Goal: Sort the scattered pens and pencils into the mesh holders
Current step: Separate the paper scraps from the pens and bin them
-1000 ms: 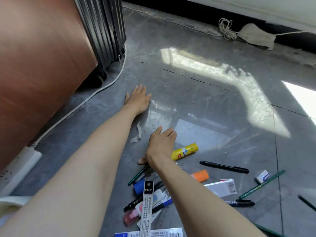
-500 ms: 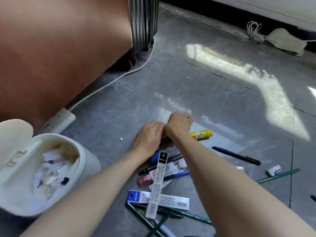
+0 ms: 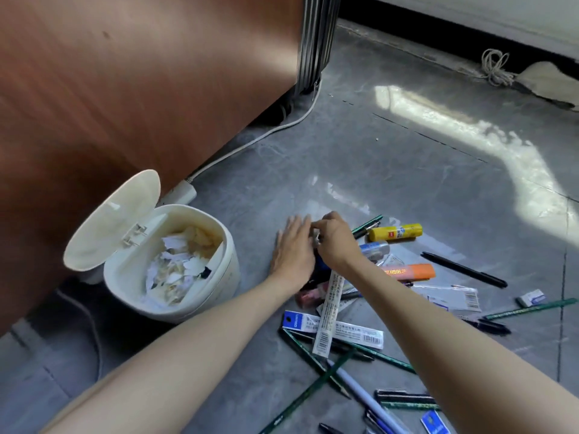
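Hiding a small item, pinched between left hand [image 3: 293, 249] and right hand [image 3: 336, 242]; cropping pens [image 3: 369, 400] along the bottom edge of the floor [image 3: 407, 183].

The person's arms are uncovered along all that shows. The slim left forearm [image 3: 188, 349] and the slim right forearm [image 3: 438, 333] are bare skin from the picture's border to the wrist. The left hand [image 3: 293, 249] and the right hand [image 3: 336, 238] are likewise bare, smooth-skinned, with slender fingers.
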`<state>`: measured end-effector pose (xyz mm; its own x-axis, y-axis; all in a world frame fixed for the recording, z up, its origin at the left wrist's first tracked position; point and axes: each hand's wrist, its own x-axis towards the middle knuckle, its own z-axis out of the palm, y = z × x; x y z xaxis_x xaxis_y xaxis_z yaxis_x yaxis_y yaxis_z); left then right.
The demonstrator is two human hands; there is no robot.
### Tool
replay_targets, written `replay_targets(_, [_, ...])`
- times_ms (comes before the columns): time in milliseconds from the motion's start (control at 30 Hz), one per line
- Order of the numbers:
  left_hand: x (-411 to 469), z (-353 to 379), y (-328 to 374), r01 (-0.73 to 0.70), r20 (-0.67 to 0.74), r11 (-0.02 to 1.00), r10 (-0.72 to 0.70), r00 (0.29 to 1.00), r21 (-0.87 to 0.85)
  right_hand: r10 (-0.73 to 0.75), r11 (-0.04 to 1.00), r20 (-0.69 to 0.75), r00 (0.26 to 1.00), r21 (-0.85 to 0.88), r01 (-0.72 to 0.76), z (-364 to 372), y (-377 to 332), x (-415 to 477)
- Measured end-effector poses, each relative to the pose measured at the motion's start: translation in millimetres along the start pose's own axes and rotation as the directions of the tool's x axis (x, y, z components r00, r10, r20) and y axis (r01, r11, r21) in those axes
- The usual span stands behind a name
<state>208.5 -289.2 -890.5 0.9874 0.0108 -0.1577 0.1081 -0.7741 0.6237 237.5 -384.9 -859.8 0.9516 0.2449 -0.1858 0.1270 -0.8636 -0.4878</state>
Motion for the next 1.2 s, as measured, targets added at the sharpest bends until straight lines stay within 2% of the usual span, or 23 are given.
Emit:
replay_targets(100, [-3, 2, -4, -0.186, 0.077, 0.982, 0.187, 0.979, -0.022, 0.096, 0.995, -0.006, 0.995, 0.010, -0.096, -4, 0, -5])
replay_targets(233, [-11, 3, -15, -0.342, 0.035, 0.940, 0.342, 0.939, -0.006, 0.212, 0.977, -0.086, 0.973, 0.048, -0.209, -7, 1, -15])
replay_targets(300, [-23, 6, -20, -0.433, -0.061, 0.901, 0.434, 0.899, 0.035, 0.226, 0.974, -0.100, 0.969, 0.041, -0.223, -5, -1, -23])
replay_targets(367, [-34, 10, -25, -0.460, -0.157, 0.881, 0.472, 0.868, 0.105, 0.209, 0.978, -0.079, 0.975, 0.002, -0.209, -1, -3, -31])
replay_targets(500, [-44, 0, -31, -0.536, -0.124, 0.805, 0.577, 0.808, 0.253, 0.185, 0.982, -0.052, 0.981, -0.029, -0.187, 2, -7, -40])
replay_targets(567, [-47, -9, -29, -0.539, -0.115, 0.810, 0.573, 0.811, 0.230, 0.213, 0.977, -0.053, 0.976, 0.016, -0.212, -1, -9, -47])
replay_targets(700, [-60, -29, -14, -0.496, -0.218, 0.865, 0.501, 0.838, 0.081, 0.223, 0.974, -0.121, 0.967, 0.063, -0.217, -14, -17, -66])
replay_targets(833, [-82, -56, 11, -0.570, -0.282, 0.820, 0.559, 0.780, 0.052, 0.215, 0.975, -0.164, 0.963, 0.097, -0.202, -31, -30, -79])
replay_targets(967, [-97, -102, 21, -0.615, -0.386, 0.782, 0.601, 0.700, 0.102, 0.090, 0.975, -0.121, 0.989, 0.213, -0.063, -47, -73, -89])
replay_targets(1033, [-107, -127, 15, -0.608, -0.478, 0.782, 0.589, 0.652, 0.135, 0.048, 0.957, -0.128, 0.991, 0.291, -0.009, -49, -98, -94])
replay_targets(1100, [-122, -151, 2, -0.555, -0.563, 0.819, 0.531, 0.633, 0.149, 0.008, 0.942, -0.147, 0.989, 0.332, 0.042, -46, -122, -100])
replay_targets(1167, [-134, -165, -14, -0.465, -0.573, 0.874, 0.456, 0.681, 0.142, -0.055, 0.953, -0.129, 0.990, 0.288, 0.091, -39, -141, -104])
replay_targets(1200, [-140, -169, -21, -0.399, -0.514, 0.907, 0.407, 0.755, 0.132, -0.093, 0.966, -0.091, 0.991, 0.234, 0.112, -35, -149, -107])
